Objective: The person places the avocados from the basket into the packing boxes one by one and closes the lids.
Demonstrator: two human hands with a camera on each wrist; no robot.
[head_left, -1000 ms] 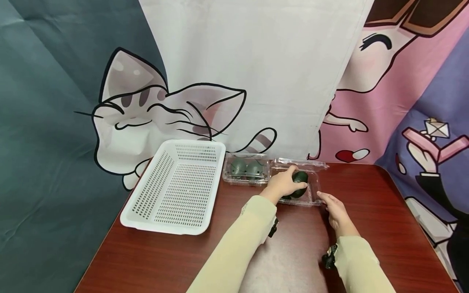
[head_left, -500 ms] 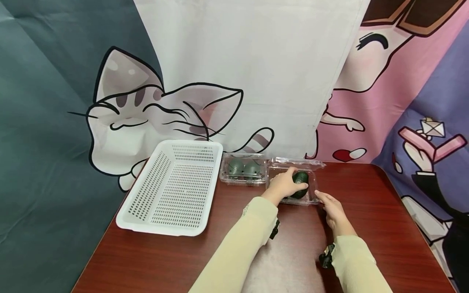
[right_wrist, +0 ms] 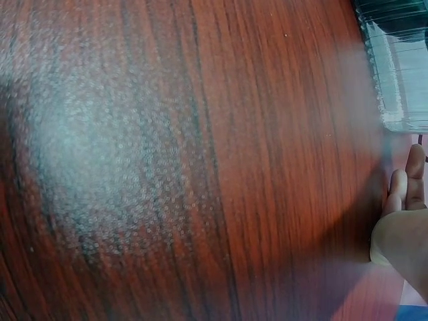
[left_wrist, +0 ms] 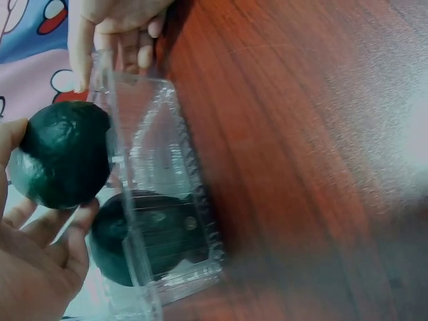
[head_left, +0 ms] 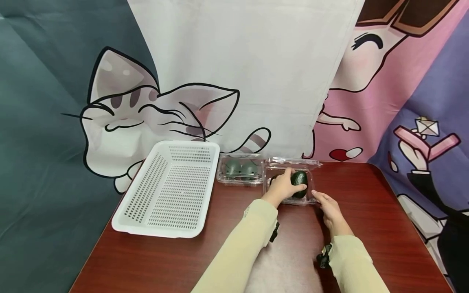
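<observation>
My left hand (head_left: pixel 282 188) grips a dark green avocado (head_left: pixel 299 184) between thumb and fingers, over an opened clear plastic clamshell box (head_left: pixel 309 194). In the left wrist view this avocado (left_wrist: pixel 63 154) is above the box's rim, and a second avocado (left_wrist: pixel 157 234) shows through the clear wall. From above, my left hand mostly hides that second one. At the box's front right corner my right hand (head_left: pixel 331 209) holds the edge, one finger at the rim and the others curled beside the wall (left_wrist: pixel 127 50).
Left of the opened box stands another clear box (head_left: pixel 239 179), lid closed, with two green avocados inside. A white perforated plastic basket (head_left: pixel 122 226) sits farther left on the reddish-brown wooden table (head_left: pixel 154 264). A printed cloth (head_left: pixel 271 73) hangs behind the table.
The view has turned slightly right, so everything shifts left in it. My left hand stays on the avocado over the box, with little movement. The right hand keeps its place at the corner.
</observation>
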